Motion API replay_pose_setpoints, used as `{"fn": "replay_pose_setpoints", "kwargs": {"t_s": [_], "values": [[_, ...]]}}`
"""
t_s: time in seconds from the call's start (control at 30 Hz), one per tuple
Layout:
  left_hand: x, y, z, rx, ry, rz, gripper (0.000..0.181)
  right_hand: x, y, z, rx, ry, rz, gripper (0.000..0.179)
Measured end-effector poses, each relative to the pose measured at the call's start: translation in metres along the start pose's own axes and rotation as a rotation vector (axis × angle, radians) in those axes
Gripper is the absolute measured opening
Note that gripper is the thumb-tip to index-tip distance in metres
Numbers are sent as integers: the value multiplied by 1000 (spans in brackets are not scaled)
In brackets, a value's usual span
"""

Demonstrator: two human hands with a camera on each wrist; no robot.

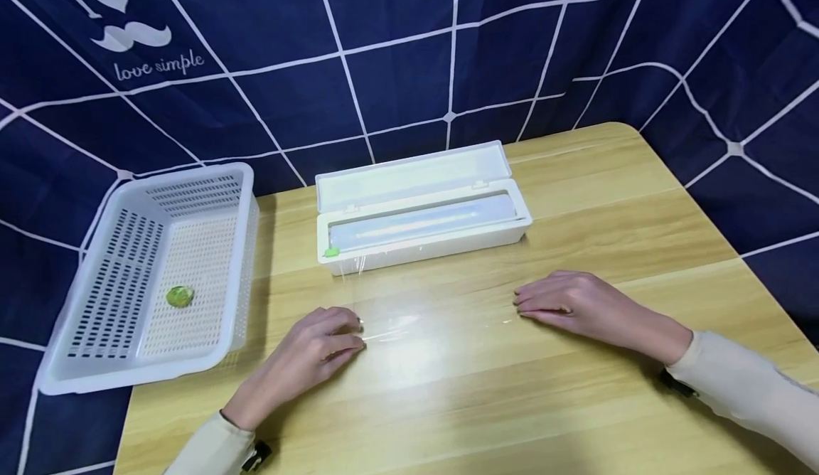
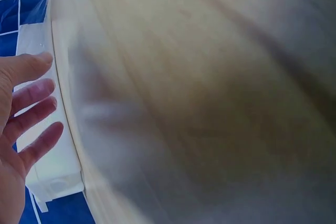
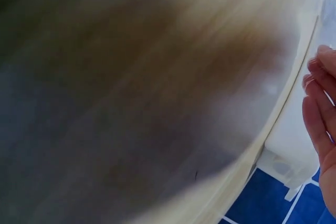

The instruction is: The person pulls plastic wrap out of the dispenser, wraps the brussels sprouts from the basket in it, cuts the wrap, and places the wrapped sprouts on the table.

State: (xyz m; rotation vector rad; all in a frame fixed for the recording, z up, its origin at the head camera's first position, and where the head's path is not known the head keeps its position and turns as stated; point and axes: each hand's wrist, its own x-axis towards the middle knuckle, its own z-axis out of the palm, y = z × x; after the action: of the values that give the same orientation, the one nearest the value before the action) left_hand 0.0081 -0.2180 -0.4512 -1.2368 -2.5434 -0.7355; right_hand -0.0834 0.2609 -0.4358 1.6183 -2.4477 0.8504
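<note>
A white cling film dispenser (image 1: pixel 425 251) stands on the table with its lid (image 1: pixel 412 175) raised, a roll of film (image 1: pixel 422 222) inside. Clear cling film (image 1: pixel 399 326) extends from its front toward both hands, showing mostly as glints. At the film's left side is my left hand (image 1: pixel 313 347); its thumb and fingers (image 2: pixel 39 106) are apart, the tips near or touching the film. My right hand (image 1: pixel 576 308) is at the opposite side, its thumb and index tips together, apparently pinching the film's corner. The film's exact edge there is hard to see.
A white slotted basket (image 1: pixel 246 247) stands at the left with a small round green piece (image 1: pixel 180 296) inside. A green slider (image 1: pixel 330 252) sits at the dispenser's left end. Behind the wooden table (image 1: pixel 640 219) hangs a dark blue cloth (image 1: pixel 397 48) with white lines.
</note>
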Motion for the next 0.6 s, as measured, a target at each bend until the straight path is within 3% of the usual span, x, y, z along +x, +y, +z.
{"fn": "replay_pose_setpoints", "kwargs": {"t_s": [0.13,0.33,0.6], "values": [[-1,0,3,24,15,9,23,1,3,3,-28,-7,-36,37],[-2,-2,7,50,21,32,23,0,6,6,-44,-12,-66,45],[-3,-1,10,73,21,28,22,-2,6,8,-144,-41,-122,55]]}}
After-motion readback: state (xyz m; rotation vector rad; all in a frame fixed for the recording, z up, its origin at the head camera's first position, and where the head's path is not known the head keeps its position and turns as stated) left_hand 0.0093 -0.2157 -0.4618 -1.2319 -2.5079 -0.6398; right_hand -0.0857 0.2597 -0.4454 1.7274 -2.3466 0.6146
